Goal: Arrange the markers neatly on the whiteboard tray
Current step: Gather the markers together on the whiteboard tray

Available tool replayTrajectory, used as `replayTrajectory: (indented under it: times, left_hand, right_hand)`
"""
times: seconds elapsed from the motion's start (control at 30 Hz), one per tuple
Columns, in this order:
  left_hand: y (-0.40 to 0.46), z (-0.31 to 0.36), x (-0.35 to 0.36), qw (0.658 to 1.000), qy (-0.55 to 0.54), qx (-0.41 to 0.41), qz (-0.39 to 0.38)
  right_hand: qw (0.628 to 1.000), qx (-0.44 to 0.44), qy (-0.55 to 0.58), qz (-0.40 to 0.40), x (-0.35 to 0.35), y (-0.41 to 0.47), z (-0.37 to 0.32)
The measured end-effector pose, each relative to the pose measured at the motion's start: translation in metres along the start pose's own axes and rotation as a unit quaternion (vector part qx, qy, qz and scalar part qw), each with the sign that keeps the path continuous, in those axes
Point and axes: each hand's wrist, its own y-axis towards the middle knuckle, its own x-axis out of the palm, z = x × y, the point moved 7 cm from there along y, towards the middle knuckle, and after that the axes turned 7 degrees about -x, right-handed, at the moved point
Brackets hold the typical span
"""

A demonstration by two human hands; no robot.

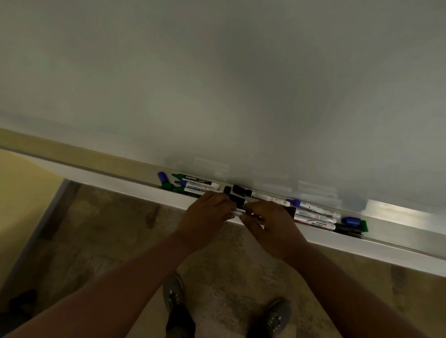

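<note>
1. Both hands pinch one white-barrelled marker (236, 213) at the front lip of the long grey metal whiteboard tray (400, 241): the left hand (206, 217) curls its fingers over the marker's left end, and the right hand (270, 228) curls round its right part.
2. Only a short pale stretch of that marker shows between the two hands; its cap colour cannot be told.
3. Left of the hands, a cluster lies in the tray: a green-capped marker with a black "camlin" label (195, 178) at the back, a blue-capped white marker (198, 185) in front of it, and another green-capped white marker (187, 190) nearest the lip.
4. A loose blue cap (162, 176) sits at the far left of that cluster.
5. Behind the hands lie loose black caps (237, 190) and a black-capped white marker (265, 197).
6. Right of the hands, three white markers (315, 214) lie side by side, the rearmost blue-capped, with a blue cap (350, 221) and a green piece (363, 225) past their ends.
7. Above the tray rises the blank white whiteboard (225, 73); below it, speckled beige flooring (118, 229) and the person's two grey shoes (173, 292).
</note>
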Motion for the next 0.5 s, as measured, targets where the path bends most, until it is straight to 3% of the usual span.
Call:
replayTrajectory:
  times: [0.17,0.37,0.5]
  left_hand:
    - [0.012,0.011,-0.006,0.999,-0.041,0.010,-0.006]
    - [0.027,-0.014,-0.009,0.992,-0.041,-0.122,0.007]
    - [0.032,-0.017,-0.004,0.990,-0.005,-0.139,-0.014]
  right_hand:
    - [0.997,0.036,-0.064,-0.025,0.008,-0.003,0.015]
    - [0.991,0.093,-0.092,0.016,-0.002,-0.014,0.033]
    - [0.989,0.110,-0.090,0.025,-0.006,-0.019,0.038]
